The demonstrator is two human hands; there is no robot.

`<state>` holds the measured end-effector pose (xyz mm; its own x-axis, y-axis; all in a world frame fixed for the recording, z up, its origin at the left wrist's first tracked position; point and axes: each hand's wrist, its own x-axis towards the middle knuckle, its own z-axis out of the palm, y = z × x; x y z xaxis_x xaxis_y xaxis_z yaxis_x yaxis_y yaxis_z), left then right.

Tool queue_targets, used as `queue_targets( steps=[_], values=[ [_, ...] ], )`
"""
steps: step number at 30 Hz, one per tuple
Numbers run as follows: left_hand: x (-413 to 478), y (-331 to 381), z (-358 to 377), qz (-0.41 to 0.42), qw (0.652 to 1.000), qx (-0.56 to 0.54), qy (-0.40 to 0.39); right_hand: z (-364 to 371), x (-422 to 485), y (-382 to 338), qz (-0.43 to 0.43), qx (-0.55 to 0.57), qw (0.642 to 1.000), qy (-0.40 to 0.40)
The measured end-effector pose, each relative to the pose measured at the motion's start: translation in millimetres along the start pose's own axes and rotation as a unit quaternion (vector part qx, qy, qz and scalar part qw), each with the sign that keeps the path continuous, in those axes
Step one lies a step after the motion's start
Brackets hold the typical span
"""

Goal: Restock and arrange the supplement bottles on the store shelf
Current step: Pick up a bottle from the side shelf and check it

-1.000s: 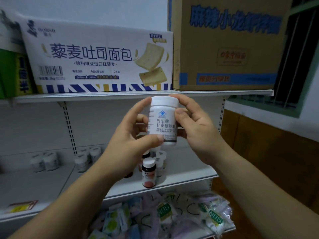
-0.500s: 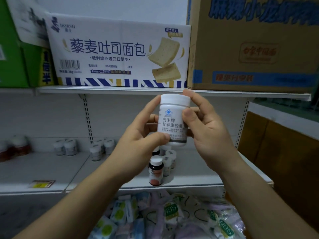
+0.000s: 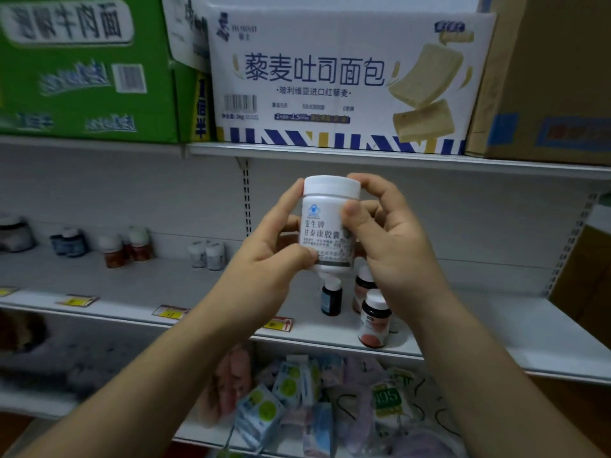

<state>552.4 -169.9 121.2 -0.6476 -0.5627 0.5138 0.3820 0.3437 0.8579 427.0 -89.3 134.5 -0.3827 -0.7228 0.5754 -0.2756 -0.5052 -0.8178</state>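
Observation:
A white supplement bottle (image 3: 325, 223) with a white cap and a printed label is held upright in front of the shelf, its label towards me. My left hand (image 3: 267, 256) grips its lower left side, thumb across the front. My right hand (image 3: 386, 239) holds its right side, thumb on the label and fingers at the cap. Below it on the white shelf (image 3: 205, 292) stand a dark bottle (image 3: 331, 297) and a red-labelled bottle (image 3: 375, 320).
More small bottles stand at the shelf's back: two white ones (image 3: 208, 254), reddish ones (image 3: 127, 247) and a dark one (image 3: 69, 241). Cartons sit on the upper shelf: green (image 3: 82, 67), white bread box (image 3: 347, 81), brown (image 3: 545, 77). Packets (image 3: 297, 401) fill the shelf below.
My view has swung left, bringing the green carton and more of the left shelf into sight. Both hands keep the same hold on the white bottle.

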Motion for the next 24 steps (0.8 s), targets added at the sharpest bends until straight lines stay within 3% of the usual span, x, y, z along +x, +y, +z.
queue_targets(
  steps=[15,24],
  values=[
    [-41,4,-274,-0.048,0.992,0.107,0.048,257,60,75,0.07,0.025,0.996,-0.053],
    [-21,-14,-367,-0.083,0.982,0.154,0.071,330,113,118,0.067,-0.003,0.992,-0.11]
  ],
)
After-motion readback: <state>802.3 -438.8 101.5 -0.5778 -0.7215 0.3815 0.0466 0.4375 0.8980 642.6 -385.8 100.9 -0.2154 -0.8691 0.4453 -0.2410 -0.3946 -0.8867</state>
